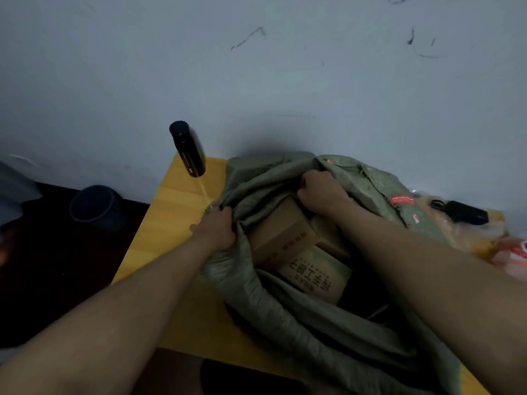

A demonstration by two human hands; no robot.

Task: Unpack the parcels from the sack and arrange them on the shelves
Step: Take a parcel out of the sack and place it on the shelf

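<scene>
A grey-green woven sack [288,317] lies open on a yellow table [176,212]. Inside its mouth I see cardboard parcels: a plain brown box [282,232] and, below it, a box with printed characters [316,275]. My left hand [219,228] grips the sack's left rim, fingers curled into the cloth. My right hand [319,191] grips the far rim of the sack above the boxes. No shelves are in view.
A black bottle [188,148] stands at the table's back left corner against the grey wall. A dark bucket [94,206] sits on the floor to the left. A black pouch [462,212] and plastic-wrapped items [510,255] lie at the right.
</scene>
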